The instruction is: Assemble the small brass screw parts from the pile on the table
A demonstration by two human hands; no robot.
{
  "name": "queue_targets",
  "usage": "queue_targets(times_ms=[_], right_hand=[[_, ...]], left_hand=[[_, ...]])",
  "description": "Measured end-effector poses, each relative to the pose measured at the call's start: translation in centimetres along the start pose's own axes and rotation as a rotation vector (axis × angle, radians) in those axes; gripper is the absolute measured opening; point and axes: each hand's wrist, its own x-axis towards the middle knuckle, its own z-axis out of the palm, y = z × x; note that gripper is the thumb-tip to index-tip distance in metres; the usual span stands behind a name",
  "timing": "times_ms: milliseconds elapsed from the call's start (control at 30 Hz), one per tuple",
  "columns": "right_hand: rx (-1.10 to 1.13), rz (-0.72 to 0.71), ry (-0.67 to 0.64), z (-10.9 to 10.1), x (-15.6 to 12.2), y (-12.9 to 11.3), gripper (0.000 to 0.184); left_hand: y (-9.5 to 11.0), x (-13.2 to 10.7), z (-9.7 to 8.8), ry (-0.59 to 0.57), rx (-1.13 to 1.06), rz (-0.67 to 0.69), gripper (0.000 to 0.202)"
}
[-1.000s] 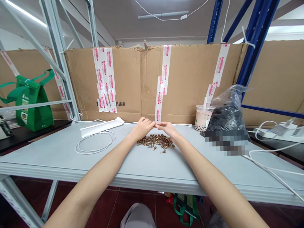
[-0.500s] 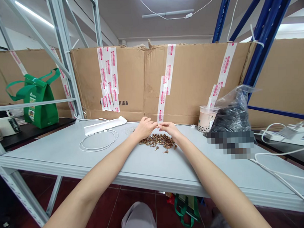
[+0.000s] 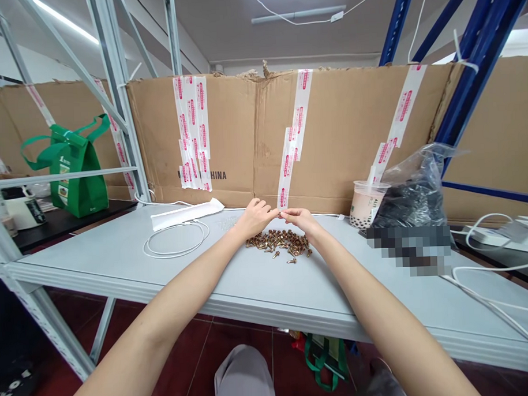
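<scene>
A loose pile of small brass-coloured screws (image 3: 278, 243) lies on the pale grey steel shelf top (image 3: 232, 280), with a few strays at its front edge. Just behind the pile, my left hand (image 3: 256, 217) and my right hand (image 3: 300, 218) hover with their fingertips pinched together, almost meeting. Anything small between those fingers is hidden. Neither hand touches the pile.
A coiled white cable (image 3: 175, 242) and a white paper strip (image 3: 187, 214) lie left on the shelf. A plastic milk-tea cup (image 3: 366, 205) and a black-filled plastic bag (image 3: 413, 195) stand right. A cardboard wall (image 3: 240, 135) rises behind the shelf.
The whole scene has drifted right and slightly up in view as my head turned. My hands stay pinched together above the pile, which looks unchanged.
</scene>
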Motion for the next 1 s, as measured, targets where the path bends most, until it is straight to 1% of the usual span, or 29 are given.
queue_targets(times_ms=[167,333,600,833,1000], right_hand=[[-0.024,0.002,-0.010,-0.21,0.13,0.05,0.034],[-0.042,0.018,-0.001,-0.16,0.02,-0.12,0.035],[-0.018,0.035,0.005,0.20,-0.45,-0.48,0.033],[0.006,0.042,-0.013,0.15,-0.39,-0.32,0.028],[0.006,0.071,-0.032,-0.03,-0.24,0.02,0.028]], left_hand=[[0.18,0.15,-0.14,0.005,0.014,-0.009,0.023],[0.22,0.15,-0.08,-0.002,0.022,0.039,0.021],[0.29,0.11,0.09,0.012,0.011,0.012,0.022],[0.91,0.22,0.54,0.013,-0.053,-0.086,0.027],[0.61,0.25,0.54,-0.002,-0.018,-0.046,0.028]])
